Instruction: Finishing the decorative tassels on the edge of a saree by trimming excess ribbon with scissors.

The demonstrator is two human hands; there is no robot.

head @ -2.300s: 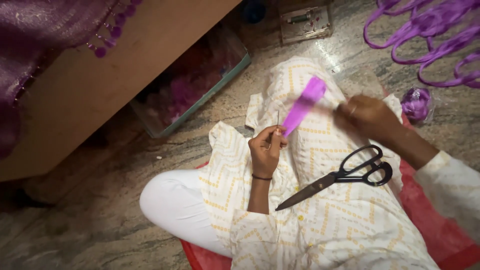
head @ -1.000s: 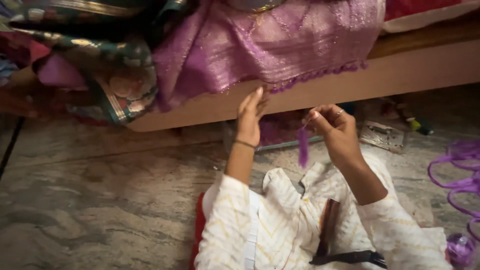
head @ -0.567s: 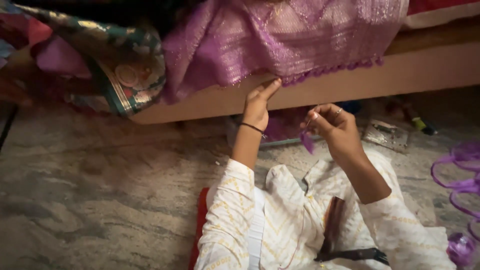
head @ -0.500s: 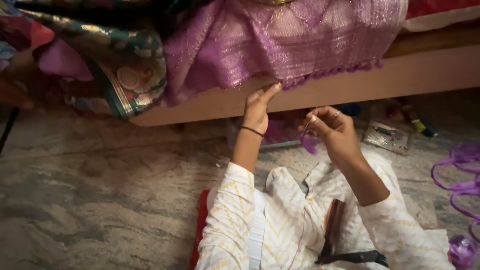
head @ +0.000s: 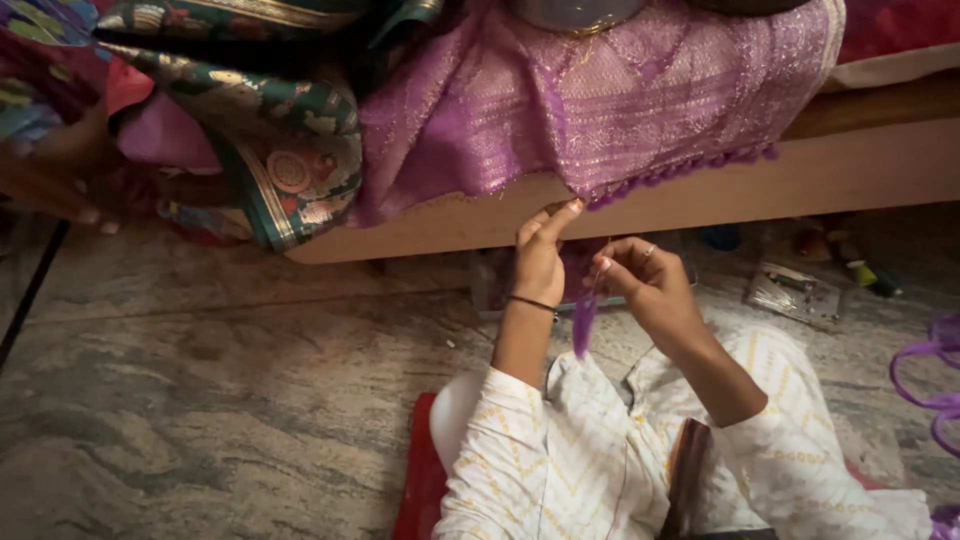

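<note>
Marble floor below wooden bed edge [head: 700,190]: left hand [head: 540,262] fingering purple cloth [head: 600,110] hem, fingers loosely open; right hand [head: 640,285] pinching purple tassel [head: 583,325] — light, limp, best gripped at top.

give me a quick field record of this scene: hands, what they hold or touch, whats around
left hand: raised to the lower edge of the purple fabric, fingertips at its hem
right hand: pinching a small purple tassel that hangs down from the fingers
purple fabric: draped over the wooden ledge, small tassels along its hem
other cloth: green patterned fabric heaped to the left
floor: grey stone, person seated on a red mat
far right: loops of purple thread
under the ledge: small items, too dim to tell
</note>
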